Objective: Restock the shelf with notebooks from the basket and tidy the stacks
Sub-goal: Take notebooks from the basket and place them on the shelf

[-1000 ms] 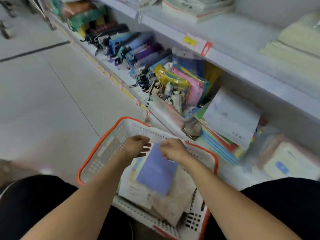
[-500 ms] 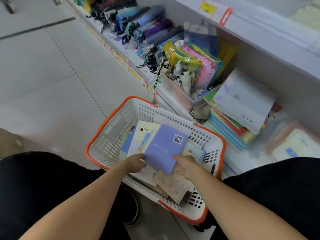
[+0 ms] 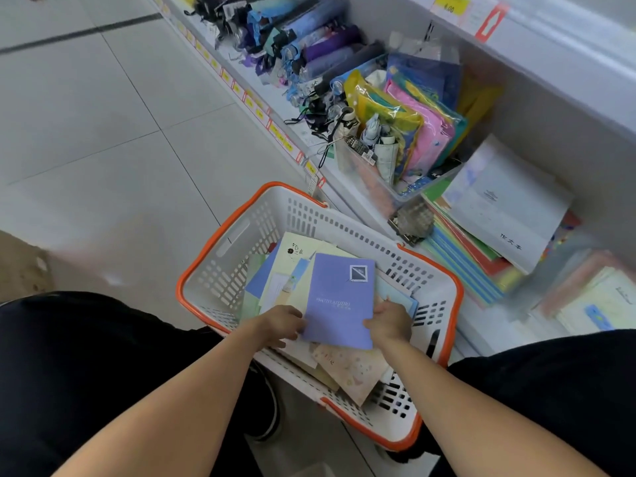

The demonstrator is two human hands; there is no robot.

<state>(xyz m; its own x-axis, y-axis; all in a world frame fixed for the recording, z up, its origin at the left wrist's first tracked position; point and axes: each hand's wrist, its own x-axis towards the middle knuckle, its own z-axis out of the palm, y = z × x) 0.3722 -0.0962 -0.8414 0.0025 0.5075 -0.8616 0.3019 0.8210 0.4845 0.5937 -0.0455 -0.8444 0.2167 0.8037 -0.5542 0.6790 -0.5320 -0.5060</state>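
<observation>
Holding a purple notebook over the basket with both hands

The left hand pinches the notebook's near left corner and the right hand grips its near right edge, fingers curled round the cover; each grip is closed on the book. It lies on top of a loose pile of other notebooks, pale yellow and blue, inside the white basket with the orange rim, which stands on the floor against the front edge of the bottom shelf. On that shelf, a slanted stack of colourful notebooks sits just beyond the basket's far right corner, with a clear bin of pouches and folded umbrellas further along toward the far end
</observation>
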